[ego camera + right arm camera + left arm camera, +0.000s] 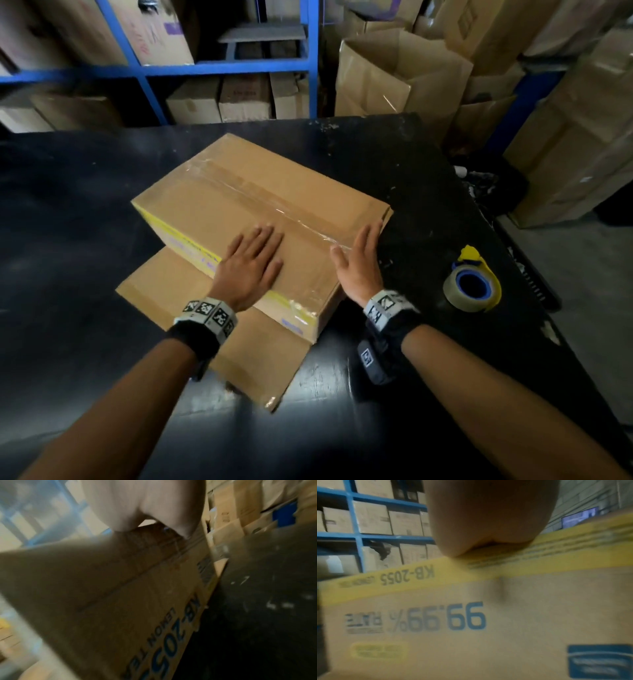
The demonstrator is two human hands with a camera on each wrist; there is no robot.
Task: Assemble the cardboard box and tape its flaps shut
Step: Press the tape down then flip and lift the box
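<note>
A brown cardboard box (239,202) with a yellow printed band lies on the black table (68,212). Its top flaps are closed, and clear tape (274,205) runs along the seam. My left hand (253,260) lies flat on the box top near its front edge, fingers straight. My right hand (359,257) rests open against the box's right end where the tape comes over the edge. The left wrist view shows the printed side of the box (505,615) under my palm (488,513). In the blurred right wrist view the box (137,588) sits under my hand (145,500).
A flat sheet of cardboard (219,332) lies under the box toward me. A tape roll in a yellow and blue dispenser (472,284) sits on the table at right. Blue shelving (205,68) with cartons stands behind. Open cartons (394,75) are stacked at back right.
</note>
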